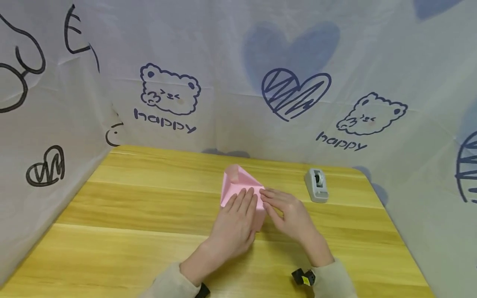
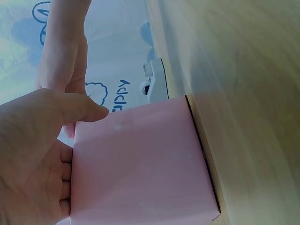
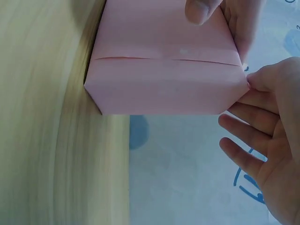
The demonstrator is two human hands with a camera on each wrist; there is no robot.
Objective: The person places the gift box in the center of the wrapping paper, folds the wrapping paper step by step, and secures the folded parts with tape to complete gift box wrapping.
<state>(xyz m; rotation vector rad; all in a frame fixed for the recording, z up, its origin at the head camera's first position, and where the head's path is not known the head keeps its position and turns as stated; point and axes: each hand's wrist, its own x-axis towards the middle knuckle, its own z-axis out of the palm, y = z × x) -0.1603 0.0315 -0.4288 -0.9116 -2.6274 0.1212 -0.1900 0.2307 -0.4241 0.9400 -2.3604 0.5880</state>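
Observation:
A pink paper package [image 1: 258, 219], box-shaped, stands on the table with its upper end partly unfolded; a pointed flap [image 1: 246, 176] rises at the back. My left hand [image 1: 238, 223] lies over its top with straight fingers, and in the left wrist view its thumb [image 2: 91, 110] rests at the upper edge of a smooth pink side [image 2: 140, 164]. At the right corner, my right hand [image 1: 292, 215] pinches the paper edge between thumb and forefinger. The right wrist view shows the other fingers [image 3: 246, 133] spread away from the paper, beside a side with a horizontal seam [image 3: 126, 57].
Behind and to the right stands a grey-white tape dispenser [image 1: 317, 186] with a roll in it. The wood-grain table [image 1: 149, 198] meets white cloth walls [image 1: 223, 49] printed with bears and hearts. A black strapped device [image 1: 303, 277] sits at the right wrist.

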